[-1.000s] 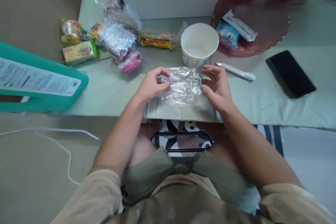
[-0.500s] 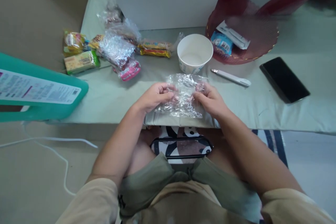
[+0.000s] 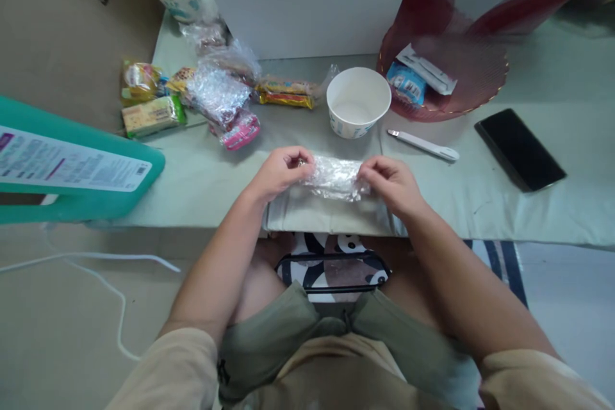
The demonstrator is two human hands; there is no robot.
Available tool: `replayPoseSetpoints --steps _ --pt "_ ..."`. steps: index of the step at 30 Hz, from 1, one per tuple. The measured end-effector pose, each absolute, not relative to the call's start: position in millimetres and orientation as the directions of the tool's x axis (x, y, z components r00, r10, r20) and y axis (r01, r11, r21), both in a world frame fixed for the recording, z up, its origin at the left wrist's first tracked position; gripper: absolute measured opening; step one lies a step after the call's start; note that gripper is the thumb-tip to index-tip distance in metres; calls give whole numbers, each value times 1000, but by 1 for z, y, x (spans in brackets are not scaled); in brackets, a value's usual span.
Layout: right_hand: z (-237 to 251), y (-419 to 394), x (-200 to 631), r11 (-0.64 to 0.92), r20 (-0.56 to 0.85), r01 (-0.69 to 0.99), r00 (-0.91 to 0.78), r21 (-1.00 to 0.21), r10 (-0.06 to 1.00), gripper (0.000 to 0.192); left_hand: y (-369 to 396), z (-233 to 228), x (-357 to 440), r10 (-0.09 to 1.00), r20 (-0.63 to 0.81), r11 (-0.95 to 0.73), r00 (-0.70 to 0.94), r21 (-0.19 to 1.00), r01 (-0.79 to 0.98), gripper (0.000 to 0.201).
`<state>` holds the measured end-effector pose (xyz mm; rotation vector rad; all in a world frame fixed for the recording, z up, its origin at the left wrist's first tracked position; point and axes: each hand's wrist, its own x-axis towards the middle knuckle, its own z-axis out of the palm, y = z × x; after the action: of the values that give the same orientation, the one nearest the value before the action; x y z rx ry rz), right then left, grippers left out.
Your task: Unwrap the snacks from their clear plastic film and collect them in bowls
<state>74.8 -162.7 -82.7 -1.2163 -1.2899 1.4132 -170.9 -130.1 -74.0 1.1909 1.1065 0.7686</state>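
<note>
Both hands pinched a crumpled clear plastic wrapper [image 3: 335,177] by its ends, left hand [image 3: 281,172] and right hand [image 3: 390,182] each with a closed grip, stretching it flat against the table [image 3: 216,160] edge, near the paper bowl [image 3: 358,101].

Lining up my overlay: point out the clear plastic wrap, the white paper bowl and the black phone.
clear plastic wrap [image 3: 335,177], head view, middle of the crinkled strip between both hands
white paper bowl [image 3: 358,125], head view, outer wall
black phone [image 3: 519,149], head view, screen centre
</note>
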Motion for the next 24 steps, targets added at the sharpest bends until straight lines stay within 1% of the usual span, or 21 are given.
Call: replayPoseSetpoints --steps 1,2,3,4,5,6,7,8,9,11,13,15,16,18,20,22,24 --pt "-83 -163 72 -111 -113 22 -117 -994 987 26 -131 -74 -170 948 -197 169 250 977 128 21" --pt "-83 -162 70 -107 -107 4 -62 -994 992 34 -132 -74 -169 979 -128 99 157 979 179 24" --pt "-83 -162 68 -98 -98 -14 -13 -995 995 40 -134 -73 -168 998 -43 32 38 970 241 26" --pt "-82 -162 65 -91 -91 -13 18 -996 996 41 -136 -72 -166 995 51 -23 -82 950 311 23" --pt "-81 -162 63 -88 -88 12 32 -996 996 35 -140 -71 -164 977 135 -63 -165 922 382 18" --pt "-80 -163 61 -89 -87 51 28 -995 996 28 -143 -69 -161 962 196 -95 -191 894 438 12" --pt "-79 -164 59 -82 -81 85 11 -993 997 24 -147 -68 -158 960 230 -131 -163 875 466 8" --pt "-78 -165 57 -64 -66 101 -14 -993 998 23 -151 -67 -153 965 241 -169 -99 869 465 9" --pt "-77 -167 54 -38 -42 96 -46 -995 998 23 -155 -67 -148 971 237 -203 -21 872 445 16" --pt "-78 -171 49 9 5 41 -116 -999 993 23 -160 -70 -138 973 193 -226 125 906 359 37" --pt "-78 -175 45 -10 0 -58 -179 -998 984 26 -162 -73 -129 961 84 -145 262 964 222 52" --pt "-78 -177 44 -104 -54 -206 -235 -973 971 27 -160 -76 -125 931 -20 -11 366 996 83 55" --pt "-77 -177 45 -154 -77 -282 -264 -947 961 27 -158 -78 -124 922 -53 45 383 999 30 56" --pt "-74 -176 49 -214 -94 -379 -310 -900 946 29 -153 -80 -124 937 -89 105 338 994 -31 58" --pt "-73 -174 55 -204 -85 -382 -306 -901 948 33 -150 -81 -126 962 -103 111 254 994 -18 54" --pt "-75 -170 62 -156 -84 -338 -219 -928 972 36 -148 -77 -129 984 -71 59 165 995 75 42" --pt "-79 -166 69 -136 -107 -295 -112 -946 988 37 -148 -66 -131 997 50 -65 65 969 240 27"
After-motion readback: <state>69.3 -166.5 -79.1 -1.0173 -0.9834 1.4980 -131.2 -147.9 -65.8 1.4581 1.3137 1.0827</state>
